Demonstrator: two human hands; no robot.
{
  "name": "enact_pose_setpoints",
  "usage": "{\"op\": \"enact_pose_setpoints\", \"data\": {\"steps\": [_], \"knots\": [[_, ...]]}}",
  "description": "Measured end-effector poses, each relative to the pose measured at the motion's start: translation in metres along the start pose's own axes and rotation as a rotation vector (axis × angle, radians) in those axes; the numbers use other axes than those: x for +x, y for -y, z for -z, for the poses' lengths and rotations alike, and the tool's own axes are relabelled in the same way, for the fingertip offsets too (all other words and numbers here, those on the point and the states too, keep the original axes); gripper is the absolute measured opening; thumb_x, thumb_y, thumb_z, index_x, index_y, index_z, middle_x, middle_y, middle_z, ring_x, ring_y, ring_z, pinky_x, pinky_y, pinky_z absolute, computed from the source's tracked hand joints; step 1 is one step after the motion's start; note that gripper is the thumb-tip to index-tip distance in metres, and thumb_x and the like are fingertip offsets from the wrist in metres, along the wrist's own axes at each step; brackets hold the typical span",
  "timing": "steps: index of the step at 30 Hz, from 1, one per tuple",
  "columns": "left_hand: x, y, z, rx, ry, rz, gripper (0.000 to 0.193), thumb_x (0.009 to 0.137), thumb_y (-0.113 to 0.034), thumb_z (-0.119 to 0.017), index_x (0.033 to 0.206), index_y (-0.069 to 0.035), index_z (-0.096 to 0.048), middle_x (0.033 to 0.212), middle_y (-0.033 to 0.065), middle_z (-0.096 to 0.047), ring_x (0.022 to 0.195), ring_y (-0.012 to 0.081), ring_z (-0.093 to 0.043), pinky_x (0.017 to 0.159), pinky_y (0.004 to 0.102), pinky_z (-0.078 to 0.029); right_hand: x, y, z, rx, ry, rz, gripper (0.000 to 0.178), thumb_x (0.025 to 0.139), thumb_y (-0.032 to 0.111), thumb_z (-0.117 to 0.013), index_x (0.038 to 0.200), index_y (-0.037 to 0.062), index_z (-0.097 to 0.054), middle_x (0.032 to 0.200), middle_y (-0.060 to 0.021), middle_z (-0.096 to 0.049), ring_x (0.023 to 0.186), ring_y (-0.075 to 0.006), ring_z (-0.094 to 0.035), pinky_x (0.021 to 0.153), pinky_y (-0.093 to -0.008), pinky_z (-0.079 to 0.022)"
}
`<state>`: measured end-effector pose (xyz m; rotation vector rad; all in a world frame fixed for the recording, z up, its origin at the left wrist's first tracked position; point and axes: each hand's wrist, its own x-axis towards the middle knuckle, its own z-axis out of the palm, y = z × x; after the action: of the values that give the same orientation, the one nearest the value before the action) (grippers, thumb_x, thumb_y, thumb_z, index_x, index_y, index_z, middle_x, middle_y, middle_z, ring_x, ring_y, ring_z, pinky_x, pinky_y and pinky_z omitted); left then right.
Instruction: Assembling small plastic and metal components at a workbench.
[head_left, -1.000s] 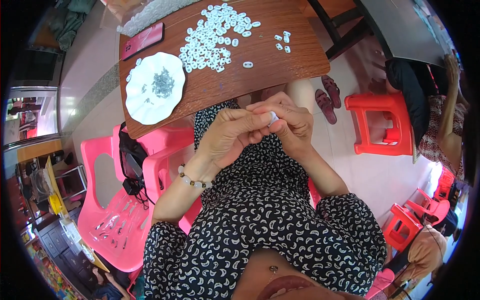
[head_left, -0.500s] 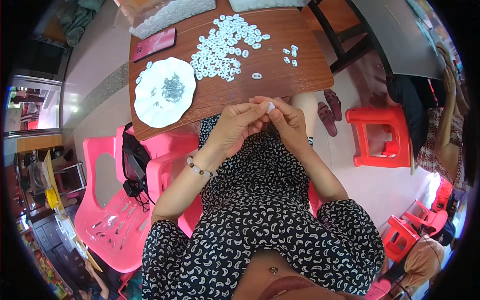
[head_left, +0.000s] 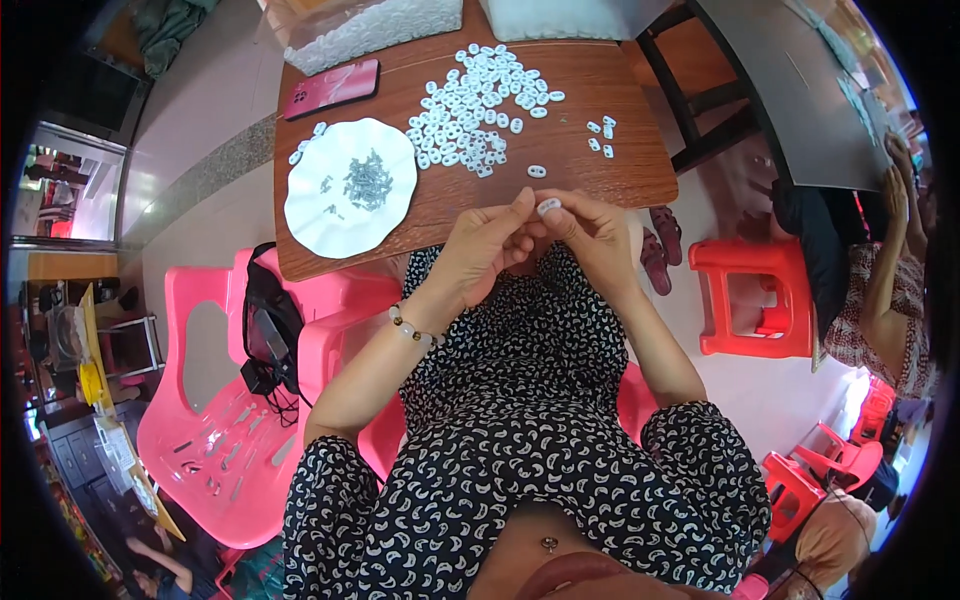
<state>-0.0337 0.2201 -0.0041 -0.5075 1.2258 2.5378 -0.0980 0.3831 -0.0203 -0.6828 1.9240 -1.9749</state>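
Observation:
Between the thumb and fingers of my right hand [head_left: 600,245] is a small white oval plastic piece [head_left: 548,206] with two holes, its face turned up. My left hand [head_left: 485,245] is beside it, thumb and fingertips pinched close to the piece; whatever they hold is too small to make out. Both hands are just off the near edge of the wooden table [head_left: 640,165]. A similar single oval piece [head_left: 537,171] lies just beyond my fingertips. Farther back spreads a pile of such white pieces [head_left: 465,125]. A white wavy-edged plate [head_left: 310,215] at the left carries small grey metal bits [head_left: 368,183].
A pink phone [head_left: 332,88] lies behind the plate. Two clear containers of white pieces, one at the left [head_left: 375,35], stand along the table's far edge. Several small white parts [head_left: 608,132] lie at the right. Pink chair [head_left: 215,450] left, red stool [head_left: 750,260] right; another person's hands [head_left: 895,195] far right.
The white piece has tilted so its holed face shows, and my left fingertips have drawn slightly back from it. The view has shifted a little, moving the table down and right.

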Motion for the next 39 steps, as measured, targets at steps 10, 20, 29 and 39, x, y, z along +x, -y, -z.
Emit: {"op": "enact_pose_setpoints", "data": {"steps": [10, 20, 29, 39], "knots": [[-0.002, -0.006, 0.028, 0.026, -0.034, -0.006, 0.034, 0.092, -0.034, -0.061, 0.099, -0.001, -0.068, 0.081, -0.0015, -0.063, 0.067, 0.0034, -0.052, 0.062, 0.017, -0.043, 0.103, 0.052, 0.012, -0.26, -0.097, 0.14, 0.027, 0.089, 0.024, -0.062, 0.101, 0.0018, -0.069, 0.081, -0.0039, -0.071, 0.073, -0.0043, -0.059, 0.062, -0.0209, -0.046], [-0.012, -0.029, 0.043, -0.033, -0.069, -0.04, 0.023, 0.09, -0.021, -0.061, 0.092, 0.0, -0.067, 0.077, 0.001, -0.063, 0.066, 0.0065, -0.055, 0.06, 0.0184, -0.046, 0.282, 0.063, 0.048, -0.346, -0.331, 0.192, 0.051, 0.081, 0.019, -0.069, 0.121, -0.0102, -0.055, 0.084, -0.0128, -0.067, 0.066, -0.0142, -0.06, 0.057, -0.0274, -0.05], [-0.015, -0.045, 0.046, -0.035, -0.123, -0.069, 0.026, 0.089, -0.023, -0.061, 0.095, 0.002, -0.065, 0.078, 0.0007, -0.062, 0.068, 0.0068, -0.054, 0.06, 0.0187, -0.045, 0.273, 0.03, 0.059, -0.424, -0.391, 0.527, 0.032, 0.08, 0.023, -0.068, 0.099, -0.0029, -0.067, 0.079, -0.0103, -0.069, 0.07, -0.022, -0.064, 0.063, -0.0336, -0.051], [-0.006, -0.006, 0.038, 0.017, -0.019, 0.073, 0.024, 0.091, -0.022, -0.059, 0.095, 0.0, -0.067, 0.079, 0.0004, -0.063, 0.067, 0.0056, -0.055, 0.06, 0.0179, -0.045, 0.112, 0.002, 0.031, -0.827, 0.005, 0.176, 0.018, 0.085, 0.016, -0.063, 0.093, 0.0011, -0.067, 0.081, -0.0136, -0.067, 0.073, -0.0216, -0.063, 0.069, -0.032, -0.048]]}}
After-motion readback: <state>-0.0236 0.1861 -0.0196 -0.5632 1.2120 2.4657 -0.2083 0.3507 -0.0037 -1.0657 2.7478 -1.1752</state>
